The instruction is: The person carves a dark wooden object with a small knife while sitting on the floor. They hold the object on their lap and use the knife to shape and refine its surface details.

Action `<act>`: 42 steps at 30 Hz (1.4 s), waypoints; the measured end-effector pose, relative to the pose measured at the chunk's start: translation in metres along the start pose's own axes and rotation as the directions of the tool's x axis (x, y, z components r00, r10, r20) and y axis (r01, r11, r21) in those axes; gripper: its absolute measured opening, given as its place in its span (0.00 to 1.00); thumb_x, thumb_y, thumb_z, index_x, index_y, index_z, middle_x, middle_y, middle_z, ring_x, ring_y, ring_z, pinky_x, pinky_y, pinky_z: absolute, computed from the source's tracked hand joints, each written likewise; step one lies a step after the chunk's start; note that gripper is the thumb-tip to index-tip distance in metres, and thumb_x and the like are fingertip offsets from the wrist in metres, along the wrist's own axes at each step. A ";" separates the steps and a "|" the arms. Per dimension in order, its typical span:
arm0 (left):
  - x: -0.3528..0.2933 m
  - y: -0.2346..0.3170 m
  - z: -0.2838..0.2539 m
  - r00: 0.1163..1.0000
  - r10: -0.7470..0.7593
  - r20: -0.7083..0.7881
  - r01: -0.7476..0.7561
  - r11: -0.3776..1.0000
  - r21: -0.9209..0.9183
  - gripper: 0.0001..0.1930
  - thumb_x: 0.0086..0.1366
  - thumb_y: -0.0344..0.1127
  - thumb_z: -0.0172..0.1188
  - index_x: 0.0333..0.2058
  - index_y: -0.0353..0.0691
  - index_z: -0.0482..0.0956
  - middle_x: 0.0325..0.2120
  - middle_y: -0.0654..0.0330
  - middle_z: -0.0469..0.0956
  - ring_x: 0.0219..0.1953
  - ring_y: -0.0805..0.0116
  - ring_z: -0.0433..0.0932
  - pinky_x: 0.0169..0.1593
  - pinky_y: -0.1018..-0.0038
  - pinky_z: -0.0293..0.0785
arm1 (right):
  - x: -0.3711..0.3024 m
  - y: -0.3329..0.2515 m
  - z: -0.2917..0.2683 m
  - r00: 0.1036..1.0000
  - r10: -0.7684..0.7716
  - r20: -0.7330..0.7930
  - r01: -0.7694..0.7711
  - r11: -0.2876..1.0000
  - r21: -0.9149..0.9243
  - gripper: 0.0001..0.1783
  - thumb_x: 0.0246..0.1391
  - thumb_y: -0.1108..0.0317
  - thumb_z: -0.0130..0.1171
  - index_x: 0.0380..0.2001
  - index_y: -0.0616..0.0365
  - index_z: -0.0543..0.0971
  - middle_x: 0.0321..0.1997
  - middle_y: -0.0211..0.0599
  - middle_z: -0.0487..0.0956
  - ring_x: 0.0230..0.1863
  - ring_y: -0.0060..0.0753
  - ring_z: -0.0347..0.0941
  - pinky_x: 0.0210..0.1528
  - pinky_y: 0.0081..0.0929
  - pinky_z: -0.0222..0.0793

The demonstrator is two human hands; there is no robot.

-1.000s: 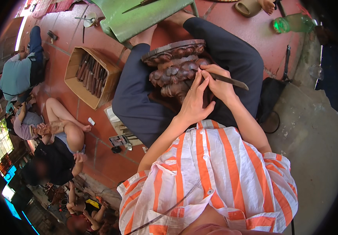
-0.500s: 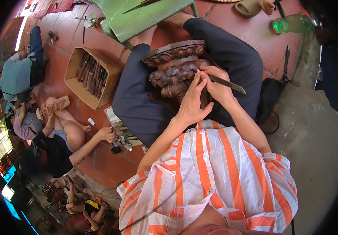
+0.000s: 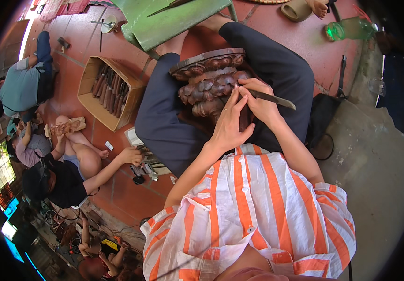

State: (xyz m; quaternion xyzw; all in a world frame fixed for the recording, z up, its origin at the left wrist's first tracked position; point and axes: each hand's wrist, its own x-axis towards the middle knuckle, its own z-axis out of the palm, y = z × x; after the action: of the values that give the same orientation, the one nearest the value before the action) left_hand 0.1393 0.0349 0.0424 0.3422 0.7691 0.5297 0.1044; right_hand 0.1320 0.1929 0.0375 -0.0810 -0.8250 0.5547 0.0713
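Between my knees stands a dark brown carved wooden piece (image 3: 208, 91), with a scalloped rim at its far end and rounded relief below. My right hand (image 3: 259, 100) is closed round a flat-bladed carving tool (image 3: 276, 99); one end sticks out to the right, and the other meets the carving. Against the near right side of the wood rests my left hand (image 3: 231, 122), its fingertips drawn together beside the right hand's fingers and the tool's tip, its thumb held apart. Whether the left fingertips pinch the tool's tip is hidden.
A cardboard box (image 3: 84, 89) of wooden-handled tools stands left of my knee. Beyond the carving is a green plastic stool (image 3: 174, 21) with a tool on it. A co-worker in black (image 3: 63, 180) reaches toward a small tray (image 3: 142, 169). A green bottle (image 3: 352, 29) lies far right.
The tool's free end has swung slightly to the right, while my hands stay nearly in place. At left, the co-worker's reaching hand and a pale carved piece have shifted.
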 end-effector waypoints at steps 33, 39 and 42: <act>-0.003 -0.001 0.000 0.999 -0.012 0.038 0.011 1.000 0.010 0.44 0.50 0.27 0.67 0.65 0.36 0.53 0.68 0.34 0.45 0.71 0.39 0.47 0.70 0.58 0.51 | -0.003 0.005 0.001 0.997 -0.064 -0.039 0.064 0.998 0.017 0.09 0.53 0.68 0.64 0.33 0.63 0.84 0.38 0.42 0.83 0.40 0.42 0.80 0.43 0.32 0.74; -0.004 -0.003 0.000 1.000 0.002 -0.005 -0.002 0.999 0.035 0.44 0.51 0.26 0.67 0.65 0.36 0.53 0.68 0.33 0.44 0.71 0.38 0.46 0.70 0.58 0.52 | 0.001 -0.001 0.002 0.997 -0.075 -0.014 0.072 0.985 -0.154 0.09 0.53 0.68 0.64 0.32 0.64 0.84 0.37 0.43 0.82 0.36 0.41 0.80 0.41 0.31 0.73; -0.002 -0.008 0.003 1.000 0.028 -0.011 -0.028 1.000 0.013 0.43 0.51 0.26 0.66 0.64 0.36 0.53 0.68 0.32 0.45 0.71 0.38 0.48 0.69 0.57 0.52 | -0.002 0.005 0.006 0.989 -0.138 -0.059 0.127 0.979 -0.161 0.08 0.53 0.71 0.64 0.34 0.65 0.83 0.38 0.44 0.83 0.37 0.43 0.80 0.41 0.31 0.74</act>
State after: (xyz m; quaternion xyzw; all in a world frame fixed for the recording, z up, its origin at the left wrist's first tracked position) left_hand 0.1386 0.0346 0.0334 0.3508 0.7682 0.5279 0.0904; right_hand 0.1330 0.1889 0.0308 -0.0507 -0.8667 0.4789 0.1302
